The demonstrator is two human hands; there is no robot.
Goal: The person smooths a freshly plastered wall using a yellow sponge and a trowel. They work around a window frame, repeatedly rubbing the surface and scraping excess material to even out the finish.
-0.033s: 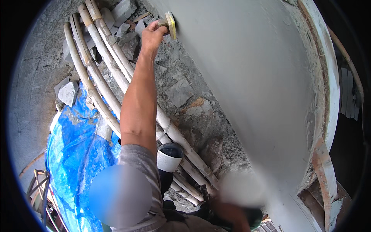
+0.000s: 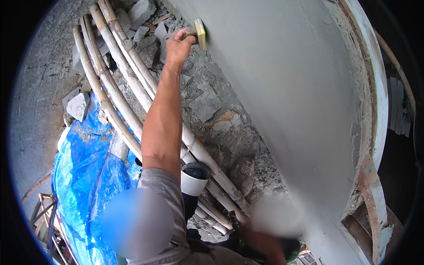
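A hand (image 2: pixel 179 44) on a long bare forearm reaches far up the frame and is curled tight around the handle of a small flat float with a yellow-edged pad (image 2: pixel 201 33); which of the person's own hands it is cannot be told for sure, since the arm rises from a grey-sleeved shoulder low in the view. The fingers are wrapped closed on the handle — knuckles outward, thumb hidden behind it. The float's pad lies flat against the broad smooth grey plastered wall (image 2: pixel 287 97), touching it near that wall's upper left border, just right of the gripping fingers.

Directly below and to the left of the grip runs a band of rough unplastered masonry of grey stone and mortar (image 2: pixel 212 110), which the forearm crosses. Further left of the grip, a bundle of pale mortar-spattered plastic pipes (image 2: pixel 115 84) slants down alongside the arm, close under it near the elbow. Loose grey stone chunks (image 2: pixel 141 13) lie just left of the hand, at the pipes' upper ends. Well below the grip, beside the shoulder, a short white pipe stub with a dark open mouth (image 2: pixel 194 176) sits against the bundle. A crumpled blue plastic tarpaulin (image 2: pixel 84 176) spreads far down to the left — well apart from the float.

A second hand near the lower edge is blurred; its grip cannot be told.
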